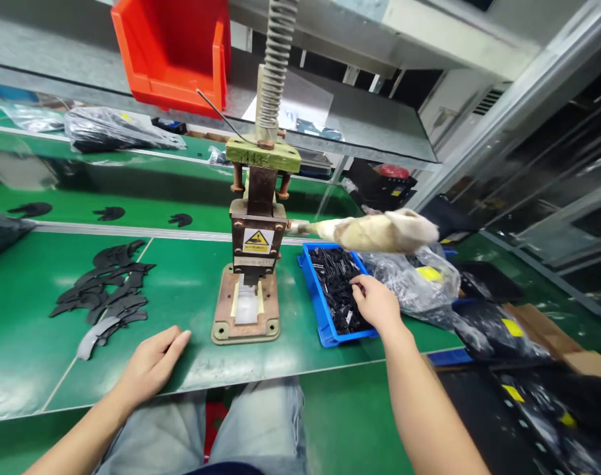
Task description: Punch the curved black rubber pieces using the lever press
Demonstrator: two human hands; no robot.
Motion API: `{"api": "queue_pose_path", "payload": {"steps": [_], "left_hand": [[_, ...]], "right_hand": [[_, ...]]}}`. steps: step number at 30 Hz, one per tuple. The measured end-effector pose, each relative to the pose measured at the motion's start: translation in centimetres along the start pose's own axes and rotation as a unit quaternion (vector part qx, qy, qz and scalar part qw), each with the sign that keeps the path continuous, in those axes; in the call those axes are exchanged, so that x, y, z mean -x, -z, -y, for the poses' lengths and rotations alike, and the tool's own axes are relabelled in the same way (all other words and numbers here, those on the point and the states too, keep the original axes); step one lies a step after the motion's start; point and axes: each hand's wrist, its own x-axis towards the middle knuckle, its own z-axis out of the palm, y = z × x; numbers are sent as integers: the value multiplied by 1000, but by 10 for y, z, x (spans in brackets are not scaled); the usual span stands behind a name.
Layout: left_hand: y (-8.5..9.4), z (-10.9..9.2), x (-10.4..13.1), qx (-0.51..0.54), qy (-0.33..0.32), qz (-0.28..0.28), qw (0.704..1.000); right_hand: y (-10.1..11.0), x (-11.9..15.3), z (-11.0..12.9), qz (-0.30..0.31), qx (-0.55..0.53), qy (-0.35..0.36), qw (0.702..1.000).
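Observation:
My left hand (pixel 154 363) rests in a loose fist on the green table's front edge, with nothing seen in it. My right hand (pixel 377 303) reaches over the right rim of a blue tray (pixel 321 316), its fingertips together at the small black parts (pixel 334 284); whatever they pinch is too small to make out. Between my hands stands a hand press (pixel 258 231) with a pale block (pixel 247 303) on its base. The press's wrapped lever (pixel 379 231) extends above the tray. Left of the press lies a pile of curved dark pieces (pixel 112 284), one of them lighter grey (pixel 95 336).
An orange-red bin (pixel 176 89) sits on the shelf above. Three dark pieces (pixel 109 213) lie behind the table's metal strip. Plastic bags of parts (pixel 419 284) crowd the right side, near cardboard (pixel 542 330). Dark fabric (pixel 3 232) shows at far left.

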Motion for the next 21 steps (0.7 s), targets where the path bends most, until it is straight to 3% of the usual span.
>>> {"api": "queue_pose_path", "payload": {"steps": [7, 11, 16, 19, 21], "left_hand": [[-1, -1, -1, -18, 0, -22, 1000], [-3, -2, -1, -20, 1, -32, 999], [-1, -12, 2, -7, 5, -44, 999], [-2, -38, 1, 29, -8, -43, 999], [-6, -66, 0, 65, -52, -23, 996]], "right_hand": [[9, -48, 22, 16, -63, 43, 997], [16, -49, 47, 12, -128, 62, 990], [13, -7, 75, -7, -251, 73, 965], [-1, 37, 97, -33, -342, 86, 935], [-15, 69, 118, -48, -400, 101, 910]]}}
